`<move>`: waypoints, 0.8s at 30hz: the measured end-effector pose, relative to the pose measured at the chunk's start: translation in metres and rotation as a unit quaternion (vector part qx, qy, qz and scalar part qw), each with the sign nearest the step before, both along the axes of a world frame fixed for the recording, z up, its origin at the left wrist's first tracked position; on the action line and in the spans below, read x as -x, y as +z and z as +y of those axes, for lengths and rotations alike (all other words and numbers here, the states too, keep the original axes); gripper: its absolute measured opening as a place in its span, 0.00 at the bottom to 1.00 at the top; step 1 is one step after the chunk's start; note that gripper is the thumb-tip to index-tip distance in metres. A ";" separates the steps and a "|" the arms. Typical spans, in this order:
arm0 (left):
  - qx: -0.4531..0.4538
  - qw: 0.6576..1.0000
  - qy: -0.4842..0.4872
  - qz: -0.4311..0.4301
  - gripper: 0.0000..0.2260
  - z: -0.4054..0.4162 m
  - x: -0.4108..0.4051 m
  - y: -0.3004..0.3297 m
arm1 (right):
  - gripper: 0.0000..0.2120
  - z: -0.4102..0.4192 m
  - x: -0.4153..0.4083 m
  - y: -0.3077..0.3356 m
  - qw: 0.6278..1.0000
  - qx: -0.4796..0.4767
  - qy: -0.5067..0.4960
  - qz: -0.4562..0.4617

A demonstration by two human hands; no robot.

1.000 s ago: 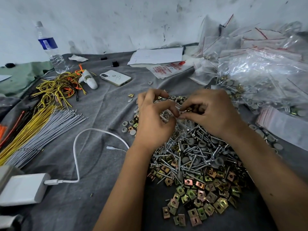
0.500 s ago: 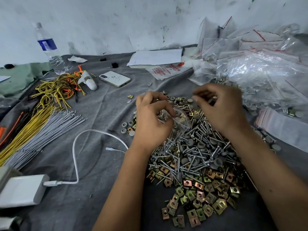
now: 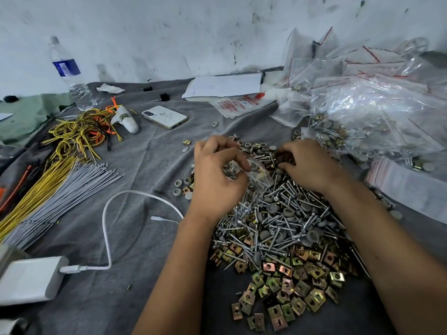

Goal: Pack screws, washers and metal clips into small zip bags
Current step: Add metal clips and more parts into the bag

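The left hand [image 3: 215,175] pinches a small zip bag [image 3: 251,175] that already holds a few screws, keeping it lifted just over the far end of the hardware pile [image 3: 285,226], which lies on the grey cloth [image 3: 145,165] toward the right side of the desk. The right hand [image 3: 312,165] rests knuckles-up on the pile's far edge, fingers curled into the washers [image 3: 256,146] there; whether they have closed on a piece cannot be told.

To do this step well, the left hand should keep the bag's mouth spread and facing the right hand, which should gather a small counted set and drop it straight in, not snagging screw points on the film.

Half a second ago the right hand was raised above the pile; now it is down among the parts, while the left hand has kept its hold on the bag.
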State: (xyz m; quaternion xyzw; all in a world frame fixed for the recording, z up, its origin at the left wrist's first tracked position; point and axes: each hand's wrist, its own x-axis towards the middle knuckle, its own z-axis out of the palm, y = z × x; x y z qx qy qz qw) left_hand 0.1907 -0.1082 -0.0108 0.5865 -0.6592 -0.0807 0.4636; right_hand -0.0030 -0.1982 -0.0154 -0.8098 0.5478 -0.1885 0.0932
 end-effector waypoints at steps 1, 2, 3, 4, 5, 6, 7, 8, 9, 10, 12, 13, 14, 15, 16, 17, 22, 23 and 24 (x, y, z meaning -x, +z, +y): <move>-0.001 1.000 0.000 -0.001 0.07 0.000 0.000 0.000 | 0.11 -0.001 -0.001 0.000 1.000 -0.011 -0.009 -0.001; -0.001 1.000 0.000 -0.002 0.07 0.000 0.001 0.000 | 0.11 -0.002 -0.001 0.000 1.000 -0.021 -0.016 0.006; -0.001 1.000 0.000 -0.002 0.07 0.001 0.001 0.001 | 0.12 -0.003 -0.002 0.001 0.999 -0.031 -0.022 0.019; -0.002 1.000 -0.001 -0.001 0.07 0.001 0.001 0.001 | 0.11 -0.003 -0.003 0.002 0.998 -0.042 -0.025 0.028; -0.003 1.000 -0.001 -0.002 0.07 0.001 0.000 0.001 | 0.11 -0.003 -0.003 0.004 0.998 -0.052 -0.026 0.032; -0.003 1.000 -0.002 -0.003 0.07 0.001 0.000 0.001 | 0.09 -0.004 -0.003 0.005 0.997 -0.063 -0.025 0.031; -0.004 1.000 -0.002 -0.003 0.08 0.001 0.000 0.001 | 0.08 -0.003 -0.003 0.005 0.997 -0.070 -0.024 0.035; -0.005 1.000 -0.003 -0.004 0.08 0.001 0.000 0.001 | 0.08 -0.002 -0.004 0.005 0.996 -0.070 -0.025 0.045; -0.005 1.000 -0.004 -0.004 0.08 0.001 0.000 0.001 | 0.07 0.000 -0.004 0.006 0.996 -0.063 -0.025 0.055; -0.004 1.000 -0.004 -0.005 0.08 0.001 0.000 0.001 | 0.06 0.002 -0.006 0.006 0.997 -0.052 -0.026 0.058; -0.004 1.000 -0.002 -0.009 0.09 0.001 0.000 0.001 | 0.02 0.007 -0.008 0.008 0.998 -0.027 -0.024 0.050; -0.005 1.000 -0.001 -0.013 0.10 0.001 0.000 0.002 | 0.03 0.009 -0.008 0.008 0.999 -0.013 -0.021 0.041; -0.006 1.000 0.000 -0.016 0.11 0.001 -0.001 0.002 | 0.05 0.010 -0.007 0.008 1.000 -0.002 -0.014 0.026; -0.006 1.000 0.000 -0.019 0.12 0.001 -0.001 0.002 | 0.06 0.011 -0.006 0.007 1.000 0.008 -0.006 -0.002; -0.006 1.000 -0.001 -0.019 0.12 0.001 -0.001 0.002 | 0.04 0.012 -0.004 0.006 0.999 0.016 0.004 -0.043; -0.005 1.000 -0.002 -0.019 0.13 0.001 -0.001 0.002 | 0.05 0.013 -0.003 0.006 0.996 0.022 0.013 -0.089; -0.010 1.000 -0.006 -0.015 0.11 0.001 -0.001 0.001 | 0.08 0.026 -0.002 0.015 0.941 0.014 0.086 -0.327; -0.010 1.000 -0.006 -0.016 0.10 0.001 -0.002 0.000 | 0.08 0.029 -0.003 0.017 0.929 0.004 0.114 -0.352; -0.011 1.000 -0.006 -0.017 0.09 0.000 -0.002 0.000 | 0.08 0.032 -0.004 0.018 0.923 -0.001 0.138 -0.359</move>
